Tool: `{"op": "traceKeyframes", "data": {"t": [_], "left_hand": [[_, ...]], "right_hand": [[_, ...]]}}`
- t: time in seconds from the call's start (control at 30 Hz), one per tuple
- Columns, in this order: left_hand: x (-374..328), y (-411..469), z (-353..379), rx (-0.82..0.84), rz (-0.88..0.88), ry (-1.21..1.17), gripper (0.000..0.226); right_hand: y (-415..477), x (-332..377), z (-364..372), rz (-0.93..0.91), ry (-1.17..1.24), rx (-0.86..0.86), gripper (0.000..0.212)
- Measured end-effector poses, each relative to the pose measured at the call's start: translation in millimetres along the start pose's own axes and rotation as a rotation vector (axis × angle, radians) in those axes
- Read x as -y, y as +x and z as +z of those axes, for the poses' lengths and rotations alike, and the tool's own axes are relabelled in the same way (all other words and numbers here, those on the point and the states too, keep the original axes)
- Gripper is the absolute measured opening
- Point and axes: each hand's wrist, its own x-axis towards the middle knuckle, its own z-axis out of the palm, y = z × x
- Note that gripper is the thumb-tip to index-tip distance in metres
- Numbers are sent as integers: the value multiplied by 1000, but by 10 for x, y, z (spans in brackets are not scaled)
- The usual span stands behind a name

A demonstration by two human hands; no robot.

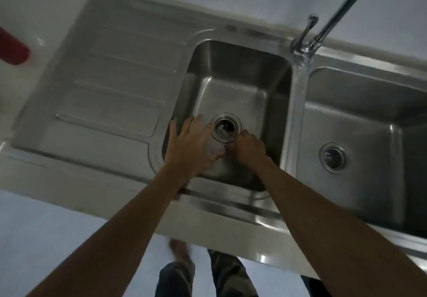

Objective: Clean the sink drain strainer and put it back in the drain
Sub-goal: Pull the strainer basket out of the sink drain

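The round metal strainer [223,130], with small holes, sits inside the drain ring [239,124] on the floor of the left basin [231,70]. My left hand [191,146] hovers palm down just left of the drain, fingers spread and holding nothing. My right hand [248,147] is at the drain's lower right rim with its fingers curled in. The knuckles touch the ring, and I see nothing in that hand. Both forearms reach in over the sink's front edge.
A second basin [369,123] with its own drain plug [332,157] lies to the right. The faucet [305,49] stands on the divider between the basins. A ribbed drainboard [108,102] lies to the left, with a red object [12,47] at the far left edge.
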Motion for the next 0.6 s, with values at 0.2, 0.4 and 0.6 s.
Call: {"op": "traceKeyframes", "data": {"t": [0.2, 0.4, 0.6], "left_hand": [[38, 42, 108, -62, 4, 29, 86], [53, 46, 140, -100, -11, 25, 85], [61, 55, 163, -117, -19, 37, 84]], "right_hand": [[265, -25, 120, 69, 4, 46, 58], [410, 44, 162, 106, -44, 107, 62], [403, 53, 221, 102, -6, 18, 54]]}}
